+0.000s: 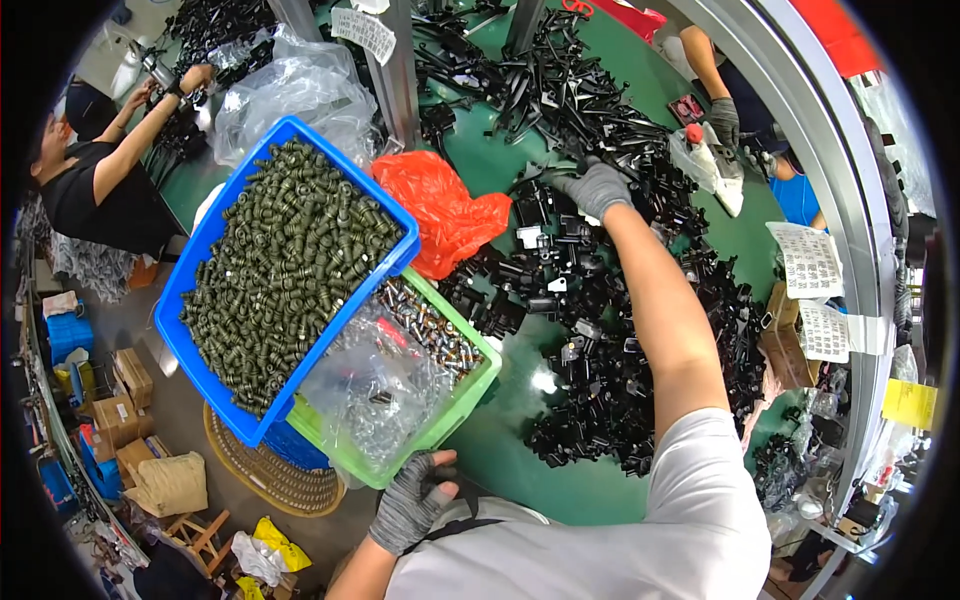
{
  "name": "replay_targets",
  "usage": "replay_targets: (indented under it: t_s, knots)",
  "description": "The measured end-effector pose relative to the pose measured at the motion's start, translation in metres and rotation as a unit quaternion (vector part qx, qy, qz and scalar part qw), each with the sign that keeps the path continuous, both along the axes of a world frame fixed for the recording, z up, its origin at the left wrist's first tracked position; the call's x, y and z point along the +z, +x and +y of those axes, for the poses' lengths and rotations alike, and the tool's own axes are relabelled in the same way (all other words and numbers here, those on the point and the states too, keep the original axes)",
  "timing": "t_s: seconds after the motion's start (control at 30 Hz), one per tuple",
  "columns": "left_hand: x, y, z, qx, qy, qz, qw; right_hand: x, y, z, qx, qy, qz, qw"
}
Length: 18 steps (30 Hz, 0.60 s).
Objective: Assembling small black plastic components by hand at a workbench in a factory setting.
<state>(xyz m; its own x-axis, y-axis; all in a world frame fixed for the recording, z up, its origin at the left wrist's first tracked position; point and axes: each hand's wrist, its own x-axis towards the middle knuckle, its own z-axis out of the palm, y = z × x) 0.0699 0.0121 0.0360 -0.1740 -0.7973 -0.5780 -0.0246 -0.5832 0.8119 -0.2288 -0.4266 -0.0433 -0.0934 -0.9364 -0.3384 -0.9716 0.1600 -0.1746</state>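
My right hand (597,190), in a grey knit glove, reaches far across the green table into a heap of black parts (590,290). Its fingers are bent together at a dark piece among them; what they grip is not clear. Low in the view, my left hand (408,500), gloved with bare fingertips, rests by the near corner of a green tray (465,395). Its finger and thumb are apart, with nothing between them. The tray holds small metal pieces and a clear plastic bag (375,385). Overlapping it, a blue bin (290,388) is full of olive-green ribbed fittings (290,270).
A red plastic bag (440,210) lies beside the bin, behind the green tray. Metal posts (395,90) rise from the table (505,400). A wicker basket (270,475) is below the bin. One person (110,190) works at left; another's gloved hand (722,120) is at upper right.
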Motion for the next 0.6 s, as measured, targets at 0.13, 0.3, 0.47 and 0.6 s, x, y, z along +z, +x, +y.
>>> replay_targets:
  t_s: [0.13, 0.3, 0.47, 0.6]
  knots:
    - [0.004, -0.004, -0.002, -0.005, -0.02, -0.005, 1.0, -0.018, -0.015, 0.004, -0.024, -0.016, -0.017, 0.999]
    - [0.005, -0.006, -0.006, -0.035, -0.053, -0.014, 0.998, -0.013, -0.036, 0.033, -0.056, -0.203, -0.102, 0.972]
    - [0.015, -0.011, -0.032, 0.013, -0.083, 0.036, 0.996, 0.085, 0.027, 0.157, 0.005, -0.163, -0.438, 0.884]
    - [-0.013, -0.04, -0.078, 0.131, -0.145, 0.164, 0.967, 0.125, 0.05, 0.259, 0.095, -0.113, -0.417, 0.897]
